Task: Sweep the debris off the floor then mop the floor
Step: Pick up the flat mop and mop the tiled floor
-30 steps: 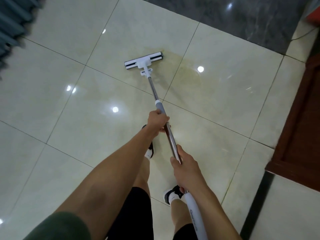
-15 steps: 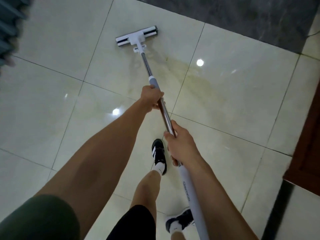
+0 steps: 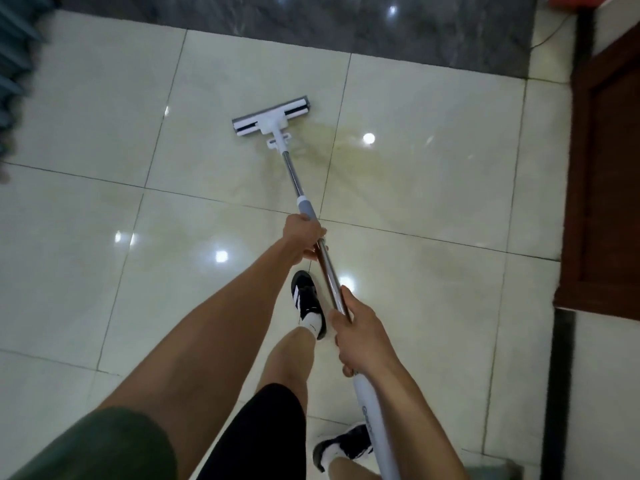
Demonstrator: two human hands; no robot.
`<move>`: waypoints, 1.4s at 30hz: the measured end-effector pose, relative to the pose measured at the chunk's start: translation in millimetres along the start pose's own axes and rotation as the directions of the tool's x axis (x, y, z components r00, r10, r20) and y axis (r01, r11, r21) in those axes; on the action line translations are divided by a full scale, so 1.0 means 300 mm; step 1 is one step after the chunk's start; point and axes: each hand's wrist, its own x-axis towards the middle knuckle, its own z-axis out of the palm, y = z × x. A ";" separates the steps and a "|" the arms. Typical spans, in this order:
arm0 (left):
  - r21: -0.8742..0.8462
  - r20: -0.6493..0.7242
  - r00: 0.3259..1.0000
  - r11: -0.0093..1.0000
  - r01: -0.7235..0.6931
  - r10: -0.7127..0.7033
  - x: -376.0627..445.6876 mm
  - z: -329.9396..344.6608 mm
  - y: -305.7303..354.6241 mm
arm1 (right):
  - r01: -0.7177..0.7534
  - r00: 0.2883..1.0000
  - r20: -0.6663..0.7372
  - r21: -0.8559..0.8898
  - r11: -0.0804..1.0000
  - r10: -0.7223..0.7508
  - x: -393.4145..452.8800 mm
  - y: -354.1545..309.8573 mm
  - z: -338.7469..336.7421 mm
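A flat white mop head (image 3: 271,115) rests on the glossy cream floor tiles (image 3: 426,188), ahead of me and slightly left of centre. Its metal pole (image 3: 292,178) runs back toward me. My left hand (image 3: 302,237) is closed around the pole just below the grey collar. My right hand (image 3: 360,332) grips the pole lower down, where the steel meets the white handle (image 3: 369,414). Faint yellowish wet streaks (image 3: 332,147) lie on the tiles to the right of and behind the mop head.
A dark grey marble strip (image 3: 346,26) borders the tiles at the far side. A reddish-brown wooden door or panel (image 3: 606,188) stands at the right edge. Grey slatted shapes (image 3: 14,57) sit at the far left. My shoes (image 3: 308,303) are on the tiles beneath the pole.
The mop head was pushed forward away from me half a second ago and has now been drawn back and to the right. My feet have stepped forward; both hands kept their grip.
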 end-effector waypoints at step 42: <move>0.142 0.131 0.991 0.988 -0.059 0.040 -0.012 0.430 0.151 | -0.050 0.976 -0.203 0.164 0.985 0.083 0.038 0.064 -0.252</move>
